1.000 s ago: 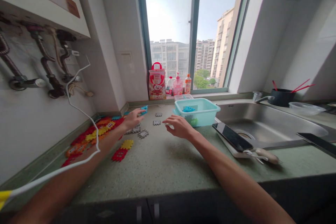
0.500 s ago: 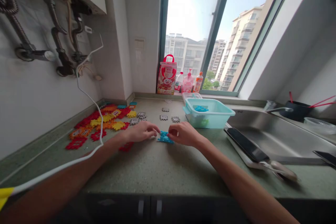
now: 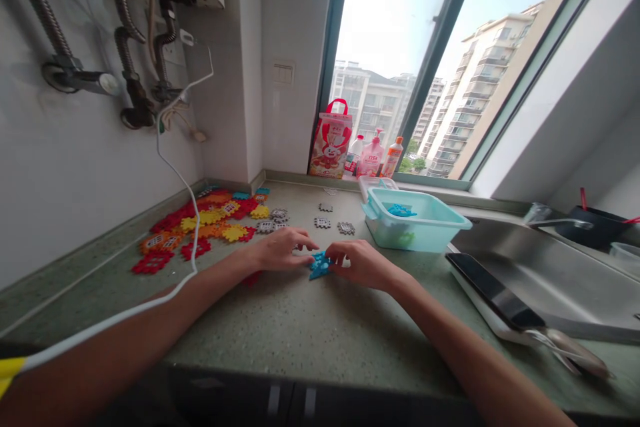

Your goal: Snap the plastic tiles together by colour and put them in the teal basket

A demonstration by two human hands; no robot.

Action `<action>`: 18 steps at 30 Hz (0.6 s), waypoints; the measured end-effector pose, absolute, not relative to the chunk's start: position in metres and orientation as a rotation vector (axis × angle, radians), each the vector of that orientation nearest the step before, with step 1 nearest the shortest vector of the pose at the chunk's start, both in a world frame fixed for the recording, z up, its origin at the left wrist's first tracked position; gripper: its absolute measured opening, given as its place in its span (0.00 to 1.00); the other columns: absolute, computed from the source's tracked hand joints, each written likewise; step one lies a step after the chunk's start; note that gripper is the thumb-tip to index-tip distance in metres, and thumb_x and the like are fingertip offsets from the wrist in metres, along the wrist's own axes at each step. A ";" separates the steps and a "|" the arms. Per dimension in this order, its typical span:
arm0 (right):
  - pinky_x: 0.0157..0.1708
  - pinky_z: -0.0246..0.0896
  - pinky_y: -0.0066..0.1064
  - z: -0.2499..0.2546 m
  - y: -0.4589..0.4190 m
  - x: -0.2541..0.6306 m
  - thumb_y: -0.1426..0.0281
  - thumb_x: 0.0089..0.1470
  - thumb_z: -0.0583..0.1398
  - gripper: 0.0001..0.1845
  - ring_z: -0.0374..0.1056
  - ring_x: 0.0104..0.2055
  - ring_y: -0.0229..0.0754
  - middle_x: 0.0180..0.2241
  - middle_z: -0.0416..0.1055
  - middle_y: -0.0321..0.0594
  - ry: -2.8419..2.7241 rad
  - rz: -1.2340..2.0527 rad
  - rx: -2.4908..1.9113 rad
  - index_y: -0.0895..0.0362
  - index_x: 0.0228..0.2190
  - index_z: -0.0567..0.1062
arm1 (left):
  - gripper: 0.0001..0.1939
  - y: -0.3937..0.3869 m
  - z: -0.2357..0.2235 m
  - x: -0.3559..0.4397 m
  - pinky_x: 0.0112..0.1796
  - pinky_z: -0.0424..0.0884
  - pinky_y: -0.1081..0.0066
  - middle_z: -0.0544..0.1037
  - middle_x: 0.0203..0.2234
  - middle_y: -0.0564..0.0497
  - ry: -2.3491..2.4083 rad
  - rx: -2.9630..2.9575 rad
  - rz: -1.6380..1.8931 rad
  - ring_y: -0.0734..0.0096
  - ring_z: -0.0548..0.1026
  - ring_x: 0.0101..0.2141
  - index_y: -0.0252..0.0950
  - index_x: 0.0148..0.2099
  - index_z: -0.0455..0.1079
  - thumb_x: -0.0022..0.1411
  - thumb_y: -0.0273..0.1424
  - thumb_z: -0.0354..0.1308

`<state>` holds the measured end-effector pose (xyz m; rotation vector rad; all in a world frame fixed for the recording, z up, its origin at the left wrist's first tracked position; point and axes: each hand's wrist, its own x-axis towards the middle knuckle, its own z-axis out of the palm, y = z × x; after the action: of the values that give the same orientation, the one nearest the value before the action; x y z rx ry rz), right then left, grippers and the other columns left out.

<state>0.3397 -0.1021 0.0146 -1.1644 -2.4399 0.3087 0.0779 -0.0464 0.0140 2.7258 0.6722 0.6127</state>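
Observation:
A small blue toothed plastic building piece [image 3: 319,267] is on the counter between my two hands, partly covered by fingers. My right hand [image 3: 364,263] has its bent fingers closed on the piece's right edge. On the other side, my left hand [image 3: 284,249] keeps thumb and forefinger apart, the tips close to the piece's left edge; whether they touch it I cannot tell. Several loose grey toothed pieces [image 3: 346,229] lie just beyond. Under my left forearm a red piece [image 3: 253,277] is mostly hidden.
A heap of red, orange and yellow toothed pieces [image 3: 200,223] lies left. A white cable [image 3: 196,227] crosses it. Right of my hands stands a turquoise tub [image 3: 417,230] holding blue pieces. Beyond that are a phone [image 3: 493,290] and the sink [image 3: 565,280].
My view has swung, so most things sit farther right in the picture. The blue piece looks turned at an angle, and my left thumb and forefinger are spread wider.

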 end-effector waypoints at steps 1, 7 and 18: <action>0.36 0.62 0.27 0.014 -0.102 0.340 0.77 0.56 0.67 0.10 0.74 0.33 0.38 0.32 0.80 0.35 -2.437 0.307 -1.154 0.53 0.40 0.82 | 0.14 -0.048 0.014 0.079 0.44 0.70 0.71 0.83 0.41 0.46 0.683 2.720 0.597 0.66 0.80 0.39 0.40 0.52 0.83 0.67 0.36 0.64; 0.35 0.61 0.27 0.013 -0.101 0.340 0.75 0.57 0.69 0.05 0.74 0.32 0.38 0.32 0.80 0.35 -2.434 0.305 -1.149 0.54 0.36 0.81 | 0.12 -0.053 0.007 0.088 0.40 0.68 0.70 0.84 0.35 0.47 0.806 2.684 0.644 0.67 0.78 0.35 0.41 0.46 0.85 0.67 0.33 0.60; 0.34 0.59 0.25 0.006 -0.096 0.342 0.76 0.54 0.71 0.06 0.71 0.31 0.36 0.30 0.78 0.32 -2.397 0.382 -1.108 0.55 0.32 0.80 | 0.13 -0.054 0.008 0.092 0.37 0.66 0.69 0.86 0.36 0.48 1.025 2.532 0.627 0.63 0.79 0.35 0.40 0.44 0.85 0.67 0.33 0.59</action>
<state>0.3415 -0.0961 0.0064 -1.1084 -2.3974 0.3815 0.0915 -0.0539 0.0080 2.5321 1.0254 0.6270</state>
